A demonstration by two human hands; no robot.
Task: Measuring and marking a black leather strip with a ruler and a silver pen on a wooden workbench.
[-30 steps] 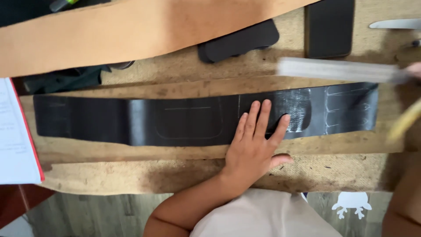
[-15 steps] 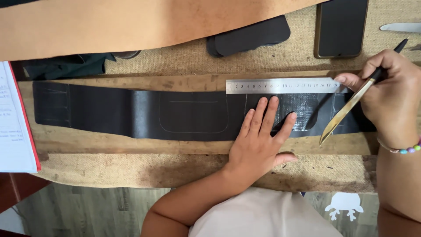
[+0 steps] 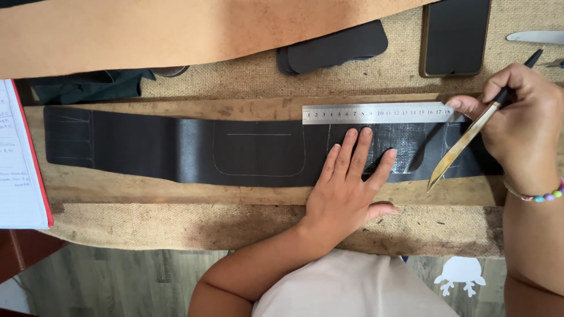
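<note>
A long black leather strip (image 3: 176, 149) with scribed outlines lies across a wooden board (image 3: 176, 194). My left hand (image 3: 346, 188) rests flat on the strip's right part, fingers spread. A steel ruler (image 3: 379, 113) lies along the strip's upper edge at the right. My right hand (image 3: 520, 126) touches the ruler's right end with a fingertip and grips a thin knife (image 3: 464, 144) with a black handle and brass-coloured blade. The blade slants down to the left, its tip near the strip's lower edge.
A large tan leather sheet (image 3: 176, 29) covers the back. Black cut leather pieces (image 3: 335, 47), a dark phone (image 3: 455, 35) and a metal blade (image 3: 534, 36) lie on burlap behind the board. A red-edged notebook (image 3: 20, 158) sits at the left.
A second ago the ruler was in motion and blurred above the strip; it now lies still on the strip's upper edge. My right hand with the knife came in from the right.
</note>
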